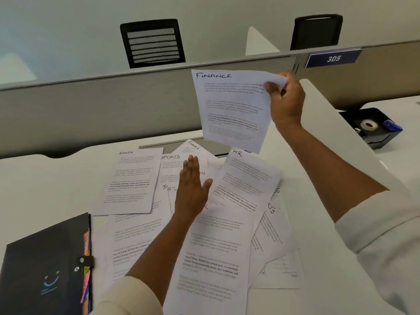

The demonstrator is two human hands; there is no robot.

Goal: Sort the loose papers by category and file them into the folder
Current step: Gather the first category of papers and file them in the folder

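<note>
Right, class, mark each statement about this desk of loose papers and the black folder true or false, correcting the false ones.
1. The right hand holds up a white printed sheet headed FINANCE. True.
2. The left hand grips a pen. False: it is flat and open over the scattered white papers.
3. The black snap-closed folder with coloured tabs lies open. False: its strap is fastened.
4. A white sheet headed ADMIN lies on the desk. True.
</note>
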